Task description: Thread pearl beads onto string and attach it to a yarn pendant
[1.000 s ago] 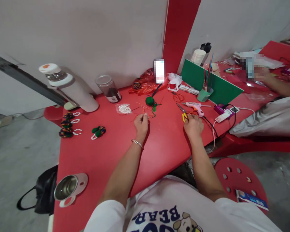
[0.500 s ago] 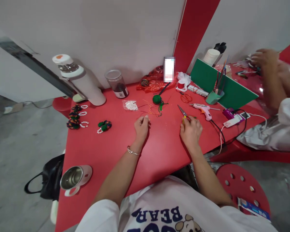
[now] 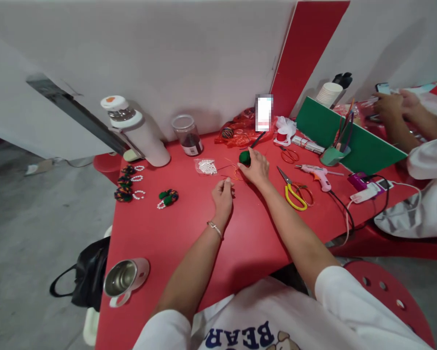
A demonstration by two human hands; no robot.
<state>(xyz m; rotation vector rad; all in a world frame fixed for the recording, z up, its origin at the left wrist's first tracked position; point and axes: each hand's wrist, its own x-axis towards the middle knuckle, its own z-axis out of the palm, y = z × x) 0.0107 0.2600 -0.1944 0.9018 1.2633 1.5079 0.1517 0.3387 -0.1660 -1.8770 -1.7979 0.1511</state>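
My left hand (image 3: 223,193) rests on the red table (image 3: 174,233), its fingers pinched on thin orange threads (image 3: 231,171). My right hand (image 3: 255,167) reaches forward and closes on a green pompom ball (image 3: 244,157). The yellow-handled scissors (image 3: 292,190) lie free on the table to the right of that hand. A small bag of white beads (image 3: 207,166) lies just left of the pompom.
A white thermos (image 3: 138,131), a clear jar (image 3: 187,135) and a red plastic bag (image 3: 236,131) stand by the wall. Several pompom-and-bead pieces (image 3: 131,182) lie at left. A pink glue gun (image 3: 315,172), green divider (image 3: 345,136) and steel cup (image 3: 125,278) are around. Another person's hands (image 3: 393,104) work at far right.
My right hand let go of the yellow scissors and moved left and forward onto the green pompom. The view shifted so everything sits further right. My left hand stays pinched on the threads.
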